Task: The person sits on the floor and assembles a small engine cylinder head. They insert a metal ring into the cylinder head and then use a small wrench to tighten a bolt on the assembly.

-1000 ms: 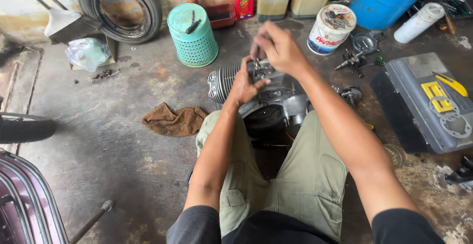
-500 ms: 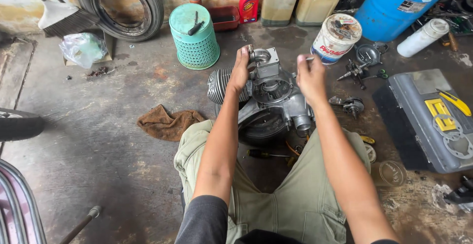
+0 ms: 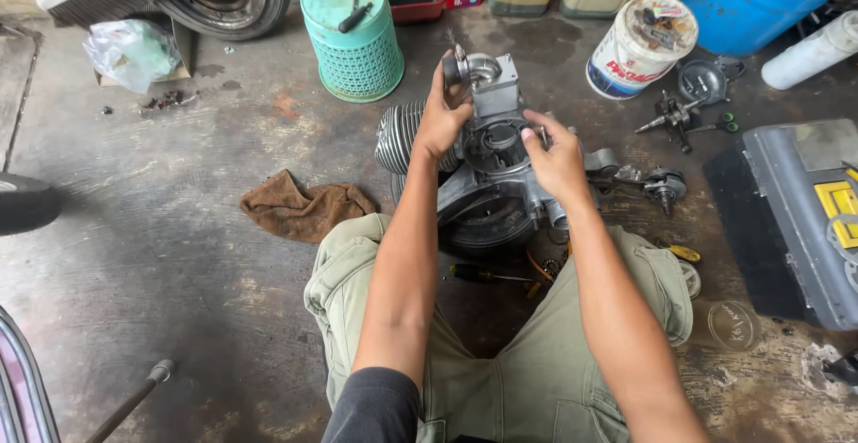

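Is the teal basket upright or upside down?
Upside down. The teal basket stands on its wider rim with its solid base on top, and a dark-handled tool lies across that base.

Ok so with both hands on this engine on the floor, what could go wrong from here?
The engine stands propped on the concrete floor, held only by the left hand and right hand; it could tip toward the legs. Loose parts and a screwdriver lie close by, easy to kick away. Grit could enter the open casing.
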